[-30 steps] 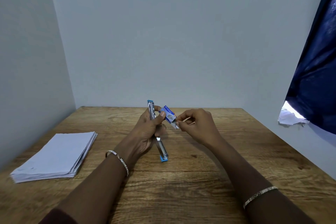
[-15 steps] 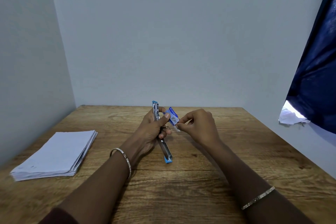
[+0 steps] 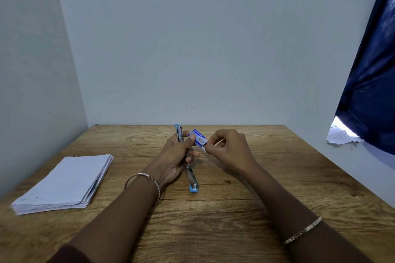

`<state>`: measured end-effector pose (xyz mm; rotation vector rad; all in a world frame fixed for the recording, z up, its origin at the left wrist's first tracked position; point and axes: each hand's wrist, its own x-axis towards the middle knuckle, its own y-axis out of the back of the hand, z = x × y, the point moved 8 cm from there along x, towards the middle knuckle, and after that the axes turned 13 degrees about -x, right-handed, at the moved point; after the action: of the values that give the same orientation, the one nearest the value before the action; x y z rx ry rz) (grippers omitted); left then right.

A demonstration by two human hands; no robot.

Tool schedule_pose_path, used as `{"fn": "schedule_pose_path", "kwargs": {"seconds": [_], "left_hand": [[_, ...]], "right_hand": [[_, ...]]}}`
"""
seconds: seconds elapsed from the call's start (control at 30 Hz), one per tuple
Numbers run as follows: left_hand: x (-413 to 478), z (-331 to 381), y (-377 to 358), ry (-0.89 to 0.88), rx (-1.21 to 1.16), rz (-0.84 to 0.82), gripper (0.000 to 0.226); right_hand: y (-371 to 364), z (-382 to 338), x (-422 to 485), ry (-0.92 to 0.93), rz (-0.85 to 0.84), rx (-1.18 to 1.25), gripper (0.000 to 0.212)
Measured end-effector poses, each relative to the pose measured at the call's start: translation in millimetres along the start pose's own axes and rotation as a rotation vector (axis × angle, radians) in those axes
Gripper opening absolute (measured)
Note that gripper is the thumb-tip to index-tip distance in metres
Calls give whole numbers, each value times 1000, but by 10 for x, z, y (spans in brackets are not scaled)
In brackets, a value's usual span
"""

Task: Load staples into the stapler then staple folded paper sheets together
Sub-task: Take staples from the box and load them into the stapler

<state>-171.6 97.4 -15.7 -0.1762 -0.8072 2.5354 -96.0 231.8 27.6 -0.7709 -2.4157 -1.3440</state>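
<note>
Slim silver metal stapler (image 3: 191,177): light-blue plastic caps at both ends. Small cardboard staple box (image 3: 199,137): blue with white print. Stack of folded paper sheets (image 3: 64,181): plain white. Wooden worktop (image 3: 235,209): brown, dark grain lines. Fabric curtain (image 3: 367,92): dark navy.

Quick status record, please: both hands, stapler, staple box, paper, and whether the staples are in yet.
left hand: grips the stapler, thumb pressing on the staple box
right hand: pinches the near end of the staple box
stapler: swung open, one arm pointing up, the other down toward the table
staple box: small, blue, held between both hands above the table
paper: a stack lying on the table's left side, no hand on it
staples loaded: cannot tell; none visible in the stapler
</note>
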Motion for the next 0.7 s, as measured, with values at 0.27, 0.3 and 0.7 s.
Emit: {"fn": "schedule_pose_path", "kwargs": {"seconds": [0.27,0.3,0.7], "left_hand": [[0,-22,15,21,13,8,8],[-2,-25,10,22,18,8,8],[-18,23,4,-22,47,6,16]], "right_hand": [[-9,-10,10,2,9,-9,10],[-6,-9,13,2,13,-15,10],[45,-2,44,19,-79,-55,11]]}}
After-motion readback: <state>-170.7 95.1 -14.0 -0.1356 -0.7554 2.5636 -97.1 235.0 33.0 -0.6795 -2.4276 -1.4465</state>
